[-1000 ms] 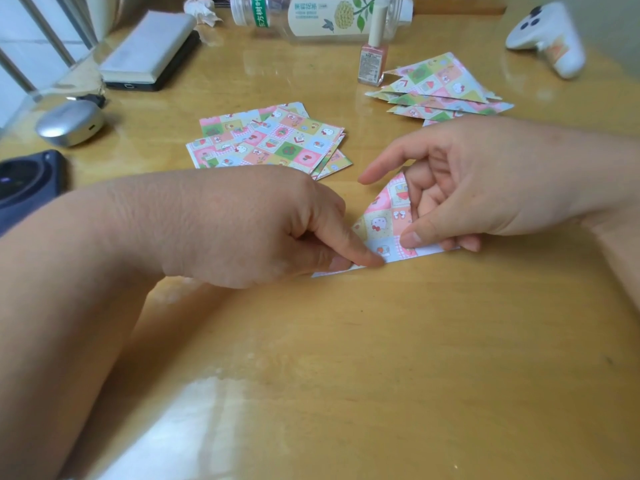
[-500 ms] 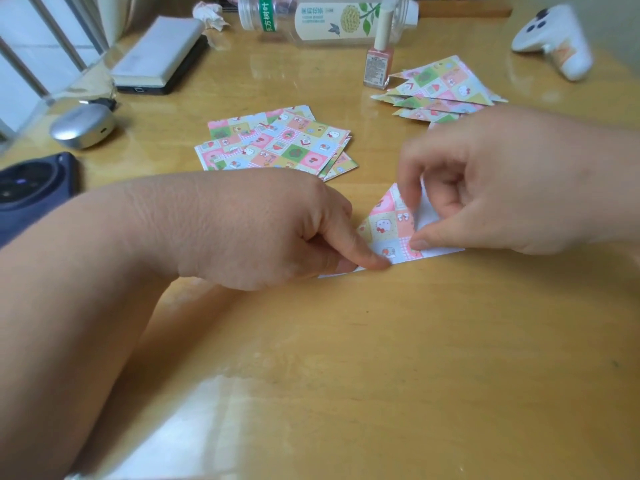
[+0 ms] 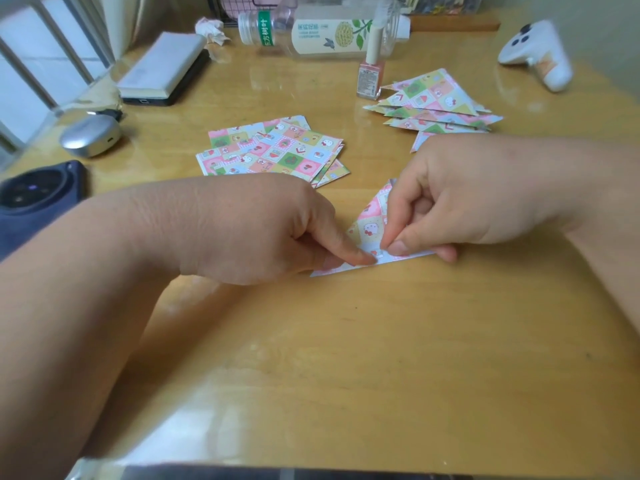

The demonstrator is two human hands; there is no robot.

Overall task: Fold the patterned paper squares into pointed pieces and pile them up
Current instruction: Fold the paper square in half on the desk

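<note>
Left hand [image 3: 242, 230] pinches the pink patterned paper triangle [image 3: 370, 231] at its base, right hand [image 3: 467, 195] pinches the flap: match edges first, then crease hard.

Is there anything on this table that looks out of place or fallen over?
Yes. The plastic bottle lies on its side at the far edge, and a crumpled tissue sits beside its neck. The unfolded squares are fanned out unevenly.
</note>
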